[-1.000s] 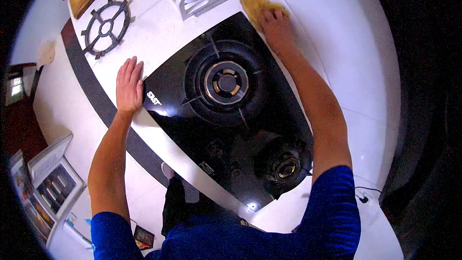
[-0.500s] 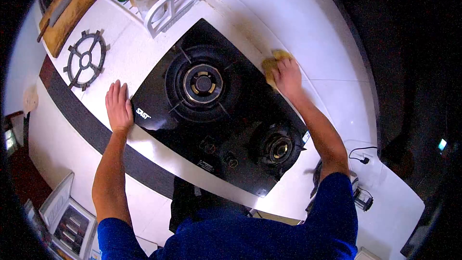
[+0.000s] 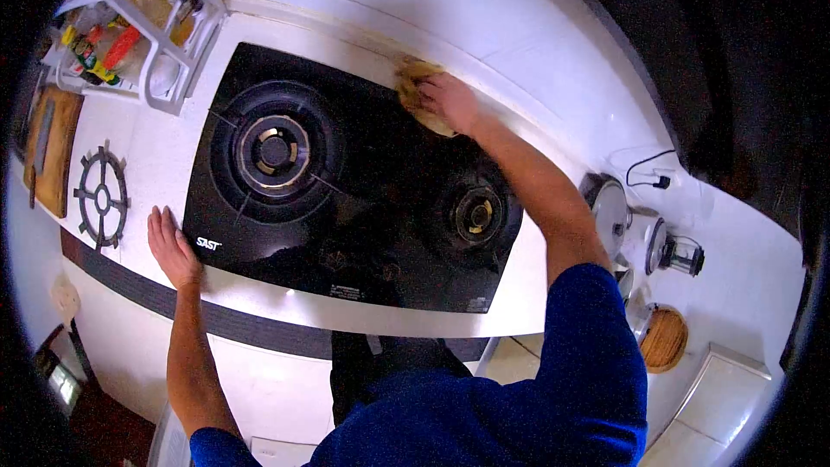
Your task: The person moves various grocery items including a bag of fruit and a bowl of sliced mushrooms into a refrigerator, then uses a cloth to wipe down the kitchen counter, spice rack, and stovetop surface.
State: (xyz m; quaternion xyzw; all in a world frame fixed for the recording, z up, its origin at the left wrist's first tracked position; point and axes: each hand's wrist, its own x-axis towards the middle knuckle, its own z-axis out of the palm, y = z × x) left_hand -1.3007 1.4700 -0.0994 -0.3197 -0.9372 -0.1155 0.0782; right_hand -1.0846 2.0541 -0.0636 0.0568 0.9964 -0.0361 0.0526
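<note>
My right hand (image 3: 451, 102) is closed on a yellow-brown cloth (image 3: 415, 86), pressed down at the back edge of the black glass gas cooktop (image 3: 363, 164), close to the white wall. Part of the cloth is hidden beneath the fingers. My left hand (image 3: 174, 246) lies flat with outstretched fingers on the white counter (image 3: 164, 169), beside the cooktop's front left corner, and holds nothing. A large burner (image 3: 274, 149) sits on the left of the cooktop and a smaller burner (image 3: 477, 214) on the right.
A black pan support (image 3: 102, 199) lies on the counter at left, near a wooden board (image 3: 59, 147) with a knife on it. A white rack (image 3: 156, 26) holds jars and bottles. Appliances (image 3: 644, 238), a plugged cord (image 3: 660, 182) and a round woven item (image 3: 664, 339) are at right.
The camera view has turned, so the cooktop sits more level and further left. My right hand is still on the cloth along the back edge; my left hand stays flat on the counter.
</note>
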